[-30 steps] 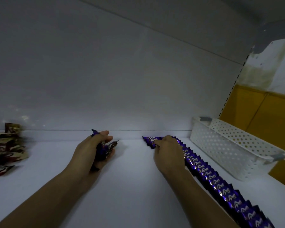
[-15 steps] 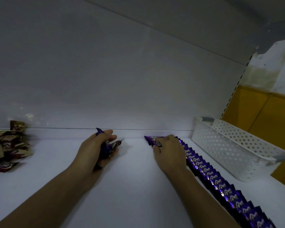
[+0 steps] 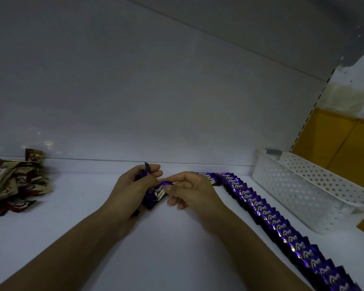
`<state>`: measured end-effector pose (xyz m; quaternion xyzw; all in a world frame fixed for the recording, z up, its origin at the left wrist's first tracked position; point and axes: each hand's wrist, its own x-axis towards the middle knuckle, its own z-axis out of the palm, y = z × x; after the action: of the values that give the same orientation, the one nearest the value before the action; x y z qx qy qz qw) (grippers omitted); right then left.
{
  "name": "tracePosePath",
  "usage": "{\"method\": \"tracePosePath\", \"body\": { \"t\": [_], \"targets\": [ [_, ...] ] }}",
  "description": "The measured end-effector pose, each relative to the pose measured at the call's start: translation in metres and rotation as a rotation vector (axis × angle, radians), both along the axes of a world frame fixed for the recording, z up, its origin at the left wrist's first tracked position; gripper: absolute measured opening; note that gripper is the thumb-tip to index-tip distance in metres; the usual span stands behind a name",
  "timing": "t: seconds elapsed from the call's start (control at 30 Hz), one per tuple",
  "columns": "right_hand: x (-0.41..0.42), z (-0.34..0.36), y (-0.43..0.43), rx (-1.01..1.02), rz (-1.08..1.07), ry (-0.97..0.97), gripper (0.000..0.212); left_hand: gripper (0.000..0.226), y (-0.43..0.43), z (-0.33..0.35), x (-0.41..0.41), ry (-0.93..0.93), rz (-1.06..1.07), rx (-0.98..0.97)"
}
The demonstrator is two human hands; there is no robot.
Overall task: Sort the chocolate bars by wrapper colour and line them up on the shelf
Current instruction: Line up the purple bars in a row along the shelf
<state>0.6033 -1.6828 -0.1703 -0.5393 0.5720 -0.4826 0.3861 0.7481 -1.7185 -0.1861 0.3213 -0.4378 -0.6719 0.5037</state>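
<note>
L: left hand [image 3: 132,190] fingers curled round a bunch of purple bars [image 3: 159,192], thumb on top | R: right hand [image 3: 194,191] thumb + forefinger pinch the end of one bar in that bunch, other fingers loosely curled under | forearms bare, in from the front edge of the shelf [image 3: 93,238], hands meet near its back edge

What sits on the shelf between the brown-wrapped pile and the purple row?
Head view: between the brown pile and the purple row are only the left hand, gripping loose purple bars, and the right hand, pinching one; otherwise bare shelf.
</note>
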Motion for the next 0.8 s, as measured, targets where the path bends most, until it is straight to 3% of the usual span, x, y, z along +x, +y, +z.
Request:
{"method": "tracePosePath", "body": {
  "t": [0.2,0.33,0.47,0.67,0.73,0.8],
  "targets": [
    [-0.011,0.009,-0.002,-0.039,-0.113,-0.256,0.014,0.017,-0.001,0.000,-0.004,0.025,0.051,0.020],
    [-0.020,0.014,-0.002,-0.036,-0.068,-0.528,0.021,0.013,0.000,-0.002,-0.005,-0.136,0.061,-0.093],
    [-0.017,0.016,-0.002,0.032,0.034,-0.570,0.017,0.005,0.001,-0.004,-0.008,-0.276,0.064,-0.251],
    [-0.017,0.016,0.002,0.035,0.067,-0.294,0.008,0.004,0.003,-0.003,-0.009,-0.293,0.096,-0.304],
    [-0.031,0.020,0.002,-0.036,-0.095,-0.072,0.007,0.005,0.005,-0.003,-0.009,-0.321,0.087,-0.309],
    [-0.055,0.023,0.003,-0.081,-0.328,0.322,0.010,0.004,0.005,-0.003,-0.008,-0.350,0.084,-0.312]
  ]
}}
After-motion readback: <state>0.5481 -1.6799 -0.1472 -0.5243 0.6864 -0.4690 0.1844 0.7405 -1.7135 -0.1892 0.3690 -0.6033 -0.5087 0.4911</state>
